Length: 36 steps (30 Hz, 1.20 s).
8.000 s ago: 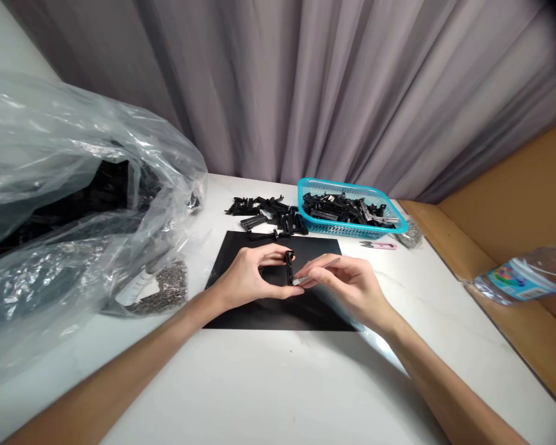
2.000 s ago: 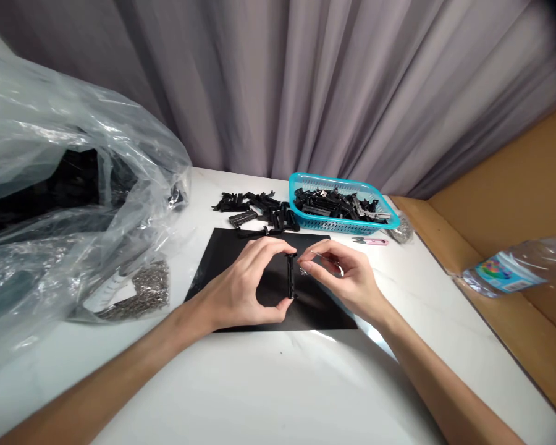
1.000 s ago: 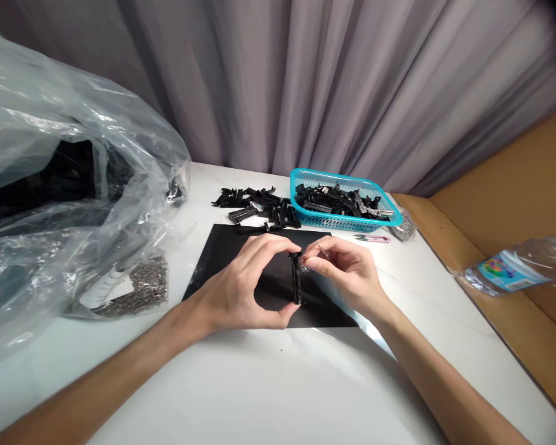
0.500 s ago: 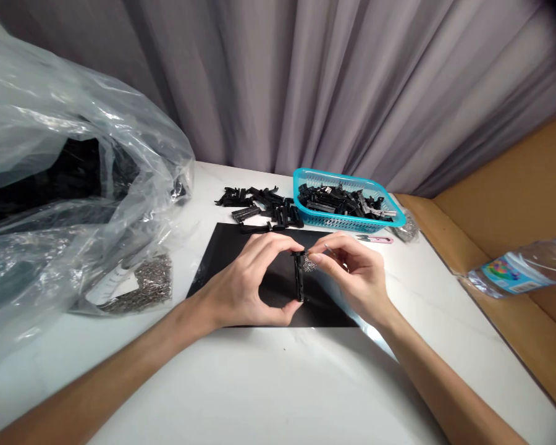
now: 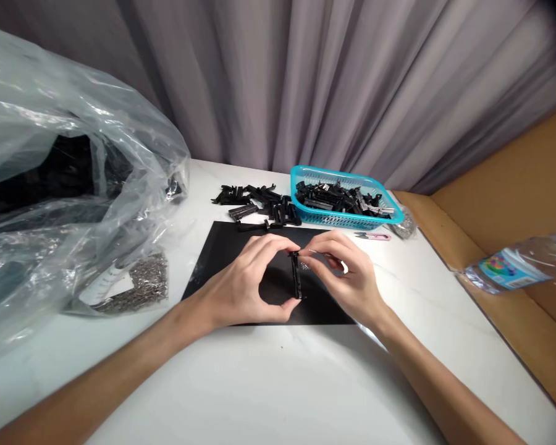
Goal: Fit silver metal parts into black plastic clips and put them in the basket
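Upright between the thumb and index finger of my left hand (image 5: 248, 281) is a narrow black plastic part (image 5: 296, 276), gripped at its two ends. My right hand (image 5: 345, 269) is closed in a pinch at the part's upper end, its fingertips touching or nearly touching it. Whatever those fingertips hold is too small and covered to make out. A little pile of small silvery metal pieces (image 5: 304, 266) shows just behind the part, partly hidden by my right fingers. Both hands are above a black mat (image 5: 213, 259) on the white table.
Several loose black parts (image 5: 259, 201) lie behind the mat. A blue basket (image 5: 352, 222) holds more of them, with pink-handled snips (image 5: 374, 236) in front. Clear bags (image 5: 134, 290) stand left, one with small metal pieces. A bottle (image 5: 509, 269) and cardboard box (image 5: 514, 185) are right.
My right hand has moved slightly left, bringing its fingertips to the upper end of the black part. My left hand keeps its grip. The whole view has shifted slightly.
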Tool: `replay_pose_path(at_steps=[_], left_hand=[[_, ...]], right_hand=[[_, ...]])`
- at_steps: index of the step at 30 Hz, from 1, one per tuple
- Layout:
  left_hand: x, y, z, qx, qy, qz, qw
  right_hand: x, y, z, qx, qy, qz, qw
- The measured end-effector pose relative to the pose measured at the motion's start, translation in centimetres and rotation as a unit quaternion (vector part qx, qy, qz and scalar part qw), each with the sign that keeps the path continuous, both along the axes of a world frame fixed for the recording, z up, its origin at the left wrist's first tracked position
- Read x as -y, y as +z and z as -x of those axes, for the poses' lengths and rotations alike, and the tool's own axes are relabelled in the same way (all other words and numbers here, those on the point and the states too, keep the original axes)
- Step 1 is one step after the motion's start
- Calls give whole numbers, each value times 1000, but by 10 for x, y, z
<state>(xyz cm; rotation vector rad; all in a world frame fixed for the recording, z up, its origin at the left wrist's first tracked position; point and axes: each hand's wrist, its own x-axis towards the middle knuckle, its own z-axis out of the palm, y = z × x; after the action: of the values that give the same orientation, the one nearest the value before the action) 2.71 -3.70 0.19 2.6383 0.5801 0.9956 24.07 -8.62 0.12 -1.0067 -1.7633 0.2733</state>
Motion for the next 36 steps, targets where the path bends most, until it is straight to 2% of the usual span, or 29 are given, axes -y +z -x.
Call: replay_pose_path(at_steps=[8, 15, 20, 26, 32, 36], left_hand=[[1, 1, 0, 5, 3, 3, 1000], [3, 2, -1, -2, 0, 20, 1000], [4, 1, -1, -14, 4, 29, 999], [5, -1, -2, -1, 10, 31, 999], [6, 2, -2, 19, 16, 41, 999], [5, 0, -2, 21, 23, 52, 998]], right_hand=[[2, -9, 6, 13, -32, -28, 999], [3, -13, 9, 84, -81, -68, 991], [6, -12, 10, 126, -101, -54, 985], [8, -14, 12, 128, -117, -44, 984], [6, -15, 13, 115, -150, -112, 976], [5, -20, 8, 165, -141, -153, 964]])
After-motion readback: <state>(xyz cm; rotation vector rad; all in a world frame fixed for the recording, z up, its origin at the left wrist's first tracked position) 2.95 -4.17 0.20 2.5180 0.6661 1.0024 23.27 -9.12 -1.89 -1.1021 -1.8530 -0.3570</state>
